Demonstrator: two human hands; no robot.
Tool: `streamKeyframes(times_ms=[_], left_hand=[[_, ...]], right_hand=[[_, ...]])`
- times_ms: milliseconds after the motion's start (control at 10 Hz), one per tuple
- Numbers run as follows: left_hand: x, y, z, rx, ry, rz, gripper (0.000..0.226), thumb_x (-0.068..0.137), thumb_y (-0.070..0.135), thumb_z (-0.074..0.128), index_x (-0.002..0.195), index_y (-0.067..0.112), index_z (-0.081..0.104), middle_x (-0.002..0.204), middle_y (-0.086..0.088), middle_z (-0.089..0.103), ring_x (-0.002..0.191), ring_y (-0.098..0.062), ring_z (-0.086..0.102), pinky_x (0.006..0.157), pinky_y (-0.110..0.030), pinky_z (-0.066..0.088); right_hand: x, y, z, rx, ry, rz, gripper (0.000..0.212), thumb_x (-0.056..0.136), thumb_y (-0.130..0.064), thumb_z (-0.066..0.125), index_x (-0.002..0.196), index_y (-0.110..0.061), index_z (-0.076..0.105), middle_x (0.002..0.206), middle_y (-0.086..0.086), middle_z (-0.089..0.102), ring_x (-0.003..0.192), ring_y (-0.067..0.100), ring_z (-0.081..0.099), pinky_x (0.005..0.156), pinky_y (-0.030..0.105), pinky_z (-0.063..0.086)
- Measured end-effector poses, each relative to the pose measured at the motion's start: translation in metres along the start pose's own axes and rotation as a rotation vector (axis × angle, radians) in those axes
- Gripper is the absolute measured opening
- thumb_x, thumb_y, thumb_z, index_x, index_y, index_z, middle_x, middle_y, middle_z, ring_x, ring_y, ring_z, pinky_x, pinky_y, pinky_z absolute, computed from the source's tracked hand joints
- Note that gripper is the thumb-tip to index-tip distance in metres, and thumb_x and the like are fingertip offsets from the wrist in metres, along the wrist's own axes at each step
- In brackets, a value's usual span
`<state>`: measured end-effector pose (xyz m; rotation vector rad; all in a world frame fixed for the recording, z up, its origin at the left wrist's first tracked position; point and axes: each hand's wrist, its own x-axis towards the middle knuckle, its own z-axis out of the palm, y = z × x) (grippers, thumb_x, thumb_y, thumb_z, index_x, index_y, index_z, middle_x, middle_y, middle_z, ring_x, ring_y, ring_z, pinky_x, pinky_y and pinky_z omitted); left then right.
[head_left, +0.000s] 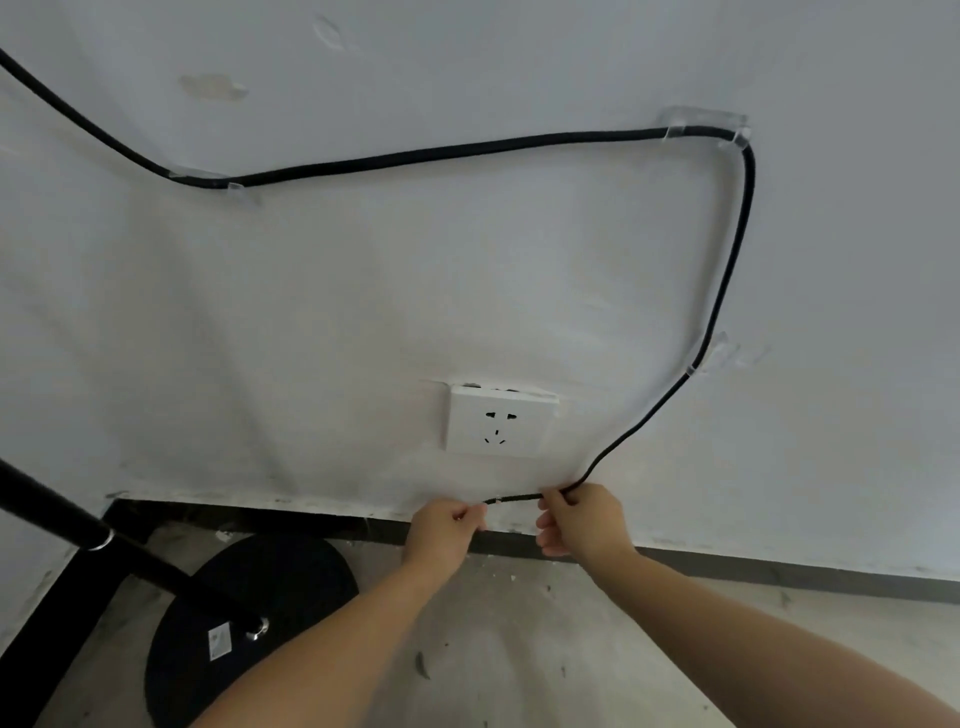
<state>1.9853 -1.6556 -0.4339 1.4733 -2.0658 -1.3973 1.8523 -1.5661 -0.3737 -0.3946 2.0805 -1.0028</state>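
Note:
A black cable (727, 291) runs across the white wall, held by clear adhesive clips (701, 124), and drops down the right side towards the skirting. My right hand (582, 519) pinches the cable near its lower end. My left hand (449, 525) pinches the cable's tip (511, 500), a short stretch lying taut between both hands. A white wall socket (498, 423) sits just above my hands with nothing plugged into it.
A black round stand base (249, 623) with a slanted black pole (62, 514) stands on the dusty concrete floor at lower left. A dark skirting strip (779, 571) runs along the wall's foot. More clips (714, 356) hold the cable at right and at left.

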Motion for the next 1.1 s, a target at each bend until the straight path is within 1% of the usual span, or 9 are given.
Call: streamKeyframes(times_ms=[200, 300, 400, 500, 600, 700, 900, 1000, 1100], left_hand=[[0.008, -0.004, -0.004, 0.037, -0.053, 0.048, 0.035, 0.085, 0.035, 0.06, 0.066, 0.006, 0.065, 0.065, -0.014, 0.06, 0.062, -0.022, 0.053, 0.062, -0.03, 0.039], [0.01, -0.003, -0.014, 0.049, -0.14, 0.02, 0.027, 0.086, 0.028, 0.061, 0.075, 0.004, 0.068, 0.07, -0.011, 0.06, 0.064, -0.019, 0.054, 0.064, -0.03, 0.041], [0.007, -0.001, -0.021, -0.171, -0.233, -0.149, 0.015, 0.085, 0.024, 0.064, 0.087, 0.01, 0.066, 0.076, -0.008, 0.063, 0.063, -0.018, 0.059, 0.067, -0.03, 0.05], [-0.002, 0.008, -0.025, -0.666, -0.287, -0.413, 0.019, 0.086, 0.017, 0.065, 0.099, 0.004, 0.062, 0.079, -0.012, 0.063, 0.068, -0.022, 0.064, 0.068, -0.034, 0.058], [-0.008, 0.014, -0.027, -0.893, -0.27, -0.507, 0.021, 0.085, 0.012, 0.065, 0.101, 0.001, 0.058, 0.089, -0.021, 0.063, 0.078, -0.03, 0.066, 0.074, -0.04, 0.058], [-0.014, 0.017, -0.034, -0.838, -0.242, -0.558, 0.023, 0.087, 0.016, 0.064, 0.104, 0.003, 0.056, 0.102, -0.024, 0.059, 0.085, -0.032, 0.063, 0.081, -0.046, 0.054], [-0.029, 0.021, -0.068, -0.308, -0.232, -0.367, 0.026, 0.093, 0.03, 0.052, 0.11, 0.011, 0.054, 0.094, -0.01, 0.063, 0.076, -0.02, 0.061, 0.071, -0.031, 0.052], [-0.037, 0.03, -0.082, -0.026, -0.213, -0.164, 0.023, 0.095, 0.026, 0.045, 0.092, 0.009, 0.061, 0.08, -0.005, 0.064, 0.064, -0.015, 0.06, 0.064, -0.026, 0.048], [-0.044, 0.04, -0.093, 0.221, 0.111, 0.255, 0.03, 0.093, 0.027, 0.045, 0.074, 0.009, 0.061, 0.07, -0.009, 0.063, 0.063, -0.02, 0.056, 0.063, -0.035, 0.047]], right_hand=[[0.0, 0.013, -0.02, -0.148, 0.101, -0.052, 0.027, 0.095, -0.017, 0.049, 0.071, -0.007, 0.059, 0.062, 0.013, 0.064, 0.036, 0.02, 0.06, 0.048, 0.033, 0.059], [0.001, 0.018, -0.038, -0.294, 0.158, -0.09, 0.032, 0.093, -0.016, 0.047, 0.074, 0.005, 0.062, 0.064, 0.025, 0.069, 0.045, 0.031, 0.067, 0.055, 0.044, 0.062], [0.003, 0.022, -0.054, -0.428, 0.188, -0.094, 0.034, 0.093, -0.016, 0.043, 0.068, 0.002, 0.058, 0.066, 0.024, 0.07, 0.048, 0.032, 0.068, 0.058, 0.043, 0.061], [0.005, 0.024, -0.065, -0.716, 0.226, -0.131, 0.039, 0.095, -0.019, 0.04, 0.059, -0.007, 0.047, 0.071, 0.018, 0.069, 0.061, 0.032, 0.066, 0.053, 0.031, 0.048], [0.009, 0.025, -0.07, -0.932, 0.216, -0.157, 0.032, 0.096, -0.017, 0.041, 0.068, -0.008, 0.053, 0.08, 0.016, 0.069, 0.074, 0.032, 0.064, 0.057, 0.03, 0.041], [0.012, 0.023, -0.072, -0.908, 0.094, -0.11, 0.023, 0.091, -0.008, 0.05, 0.068, -0.009, 0.051, 0.071, 0.014, 0.07, 0.069, 0.029, 0.07, 0.063, 0.037, 0.057], [0.012, 0.015, -0.081, -0.435, -0.016, 0.045, 0.031, 0.091, -0.033, 0.057, 0.085, -0.003, 0.061, 0.069, 0.019, 0.074, 0.054, 0.032, 0.072, 0.054, 0.04, 0.063], [0.008, 0.011, -0.088, -0.281, -0.096, 0.163, 0.038, 0.087, -0.035, 0.064, 0.107, -0.004, 0.055, 0.074, 0.017, 0.07, 0.045, 0.025, 0.07, 0.041, 0.029, 0.057], [-0.002, 0.001, -0.106, -0.396, -0.181, 0.187, 0.045, 0.089, -0.028, 0.064, 0.12, 0.0, 0.05, 0.082, 0.017, 0.068, 0.055, 0.027, 0.071, 0.048, 0.033, 0.059]])
